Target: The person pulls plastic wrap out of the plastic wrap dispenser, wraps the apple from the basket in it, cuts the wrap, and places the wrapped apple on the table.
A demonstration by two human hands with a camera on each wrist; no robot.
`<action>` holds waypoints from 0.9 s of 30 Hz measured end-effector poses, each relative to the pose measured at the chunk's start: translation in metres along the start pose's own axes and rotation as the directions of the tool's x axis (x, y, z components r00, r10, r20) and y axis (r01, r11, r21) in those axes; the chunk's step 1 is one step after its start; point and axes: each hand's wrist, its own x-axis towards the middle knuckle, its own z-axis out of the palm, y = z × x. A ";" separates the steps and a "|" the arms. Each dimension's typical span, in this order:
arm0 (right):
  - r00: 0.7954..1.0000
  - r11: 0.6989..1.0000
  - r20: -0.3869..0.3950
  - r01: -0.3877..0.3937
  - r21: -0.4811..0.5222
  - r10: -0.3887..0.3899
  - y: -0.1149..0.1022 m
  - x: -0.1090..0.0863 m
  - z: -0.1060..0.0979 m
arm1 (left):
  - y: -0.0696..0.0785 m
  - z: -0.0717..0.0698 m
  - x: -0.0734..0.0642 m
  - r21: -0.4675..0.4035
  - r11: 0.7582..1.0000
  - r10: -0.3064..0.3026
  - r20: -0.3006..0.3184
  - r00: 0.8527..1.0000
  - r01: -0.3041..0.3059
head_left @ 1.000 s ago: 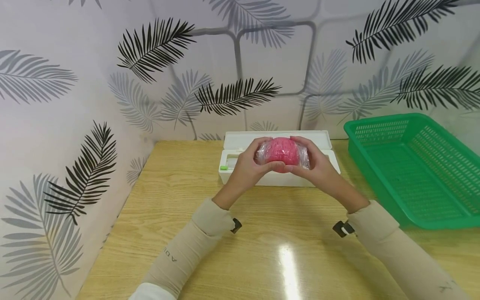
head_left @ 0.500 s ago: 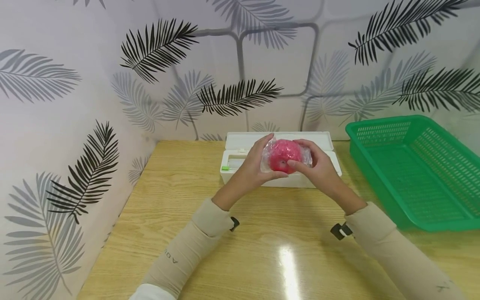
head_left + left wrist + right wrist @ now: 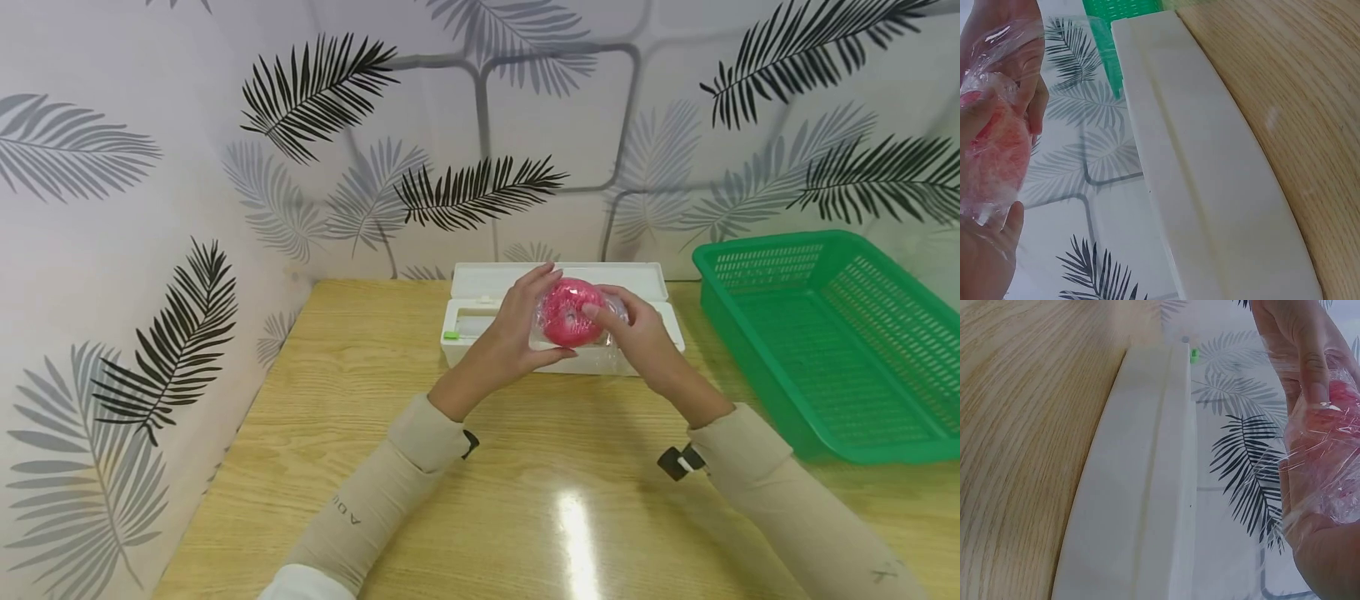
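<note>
While both hands are raised above the far part of the wooden table [image 3: 360, 467], a pink round thing [image 3: 570, 317] in crinkled clear film [image 3: 1335, 456] sits between them, a dimple showing in its near face; the left hand [image 3: 508, 327] is part-curled about its left side, fingers reaching up along the far edge and thumb below on the near side; the right hand [image 3: 647, 340] grips it from the right, its thumb pressed on the near face beside the dimple and its fingers bent round behind; loose film hangs near the right hand's thumb side.

Just beyond and below the hands is a long white box [image 3: 468, 357], its lid [image 3: 480, 282] raised on the far side; a small green tab [image 3: 451, 336] is at the box's left end; to the right stands a green basket [image 3: 847, 367] with slotted walls, apart from the box; a wall [image 3: 547, 117] with grey and black leaf prints rises at the far side and the left; beige sleeves [image 3: 780, 492] cover both forearms, with a black strap [image 3: 677, 462] at the right wrist.
</note>
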 end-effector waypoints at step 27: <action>0.959 0.953 0.073 0.260 0.152 -0.274 -0.004 -0.004 -0.009 | 0.004 0.003 -0.006 -0.329 0.906 -0.294 -0.036 0.955 0.267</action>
